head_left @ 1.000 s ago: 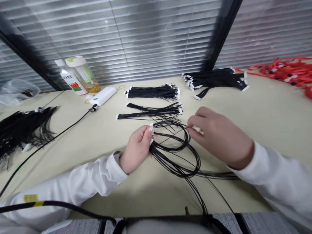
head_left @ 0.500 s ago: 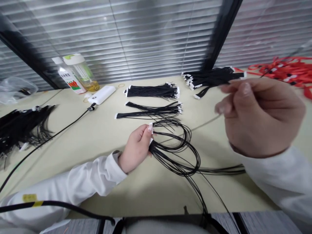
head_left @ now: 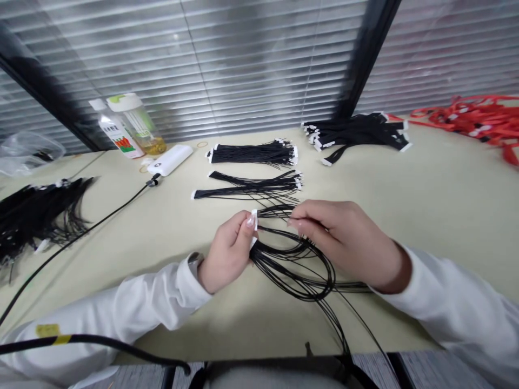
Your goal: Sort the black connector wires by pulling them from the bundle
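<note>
My left hand pinches the white connectors at the end of a looped black wire harness. Its thin wires curve out to the right in loops, and some trail down past the table's front edge. To the right, my right hand is closed, thumb against forefinger, among the upper wires. It seems to pinch one thin wire, though its fingertips partly cover it. Just behind lie two loose black wire bundles with white connectors.
Farther back lies a neat bundle of black wires. Black cables and red straps are piled at the back right. At left are more black wires, a white power bank with its cable, and two bottles.
My right hand has come down and left, from high on the right to the harness wires near my left hand. My left hand keeps its grip in about the same place.
</note>
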The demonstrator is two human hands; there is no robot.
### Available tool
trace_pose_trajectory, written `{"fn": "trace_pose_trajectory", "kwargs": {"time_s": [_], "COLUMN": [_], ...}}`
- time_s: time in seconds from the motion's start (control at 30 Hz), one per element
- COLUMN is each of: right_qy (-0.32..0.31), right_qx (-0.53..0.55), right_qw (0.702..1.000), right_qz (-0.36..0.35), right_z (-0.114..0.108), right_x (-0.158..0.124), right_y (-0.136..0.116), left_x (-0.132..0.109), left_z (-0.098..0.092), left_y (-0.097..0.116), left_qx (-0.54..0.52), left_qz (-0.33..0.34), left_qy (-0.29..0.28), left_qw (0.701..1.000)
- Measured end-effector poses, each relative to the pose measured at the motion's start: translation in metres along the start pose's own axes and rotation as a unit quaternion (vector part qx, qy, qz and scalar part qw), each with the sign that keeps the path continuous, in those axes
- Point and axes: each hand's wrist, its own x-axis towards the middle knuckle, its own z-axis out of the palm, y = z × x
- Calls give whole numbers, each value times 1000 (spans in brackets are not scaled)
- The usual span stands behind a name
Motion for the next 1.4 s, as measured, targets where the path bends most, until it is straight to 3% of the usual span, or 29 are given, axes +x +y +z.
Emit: {"fn": "trace_pose_trajectory", "kwargs": {"time_s": [0.27, 0.53, 1.13, 1.4], "right_qy": [-23, -6, 8, 10], "right_qx": [16, 14, 56, 73], "right_qw": [999, 999, 998, 997], "right_qz": [34, 31, 42, 11], "right_z": [6, 8, 10, 8], "right_x": [-2, -2, -2, -4], "right_y": [0, 0, -5, -7], "left_x": [-6, -6, -10, -14], "left_z": [-1, -2, -2, -4], "left_y": [3, 3, 5, 6], "left_qx": [12, 45, 93, 109], "left_qz": [51, 77, 88, 126], "left_qy": [-14, -15, -15, -28], "left_qw": [999, 996, 992, 986]}}
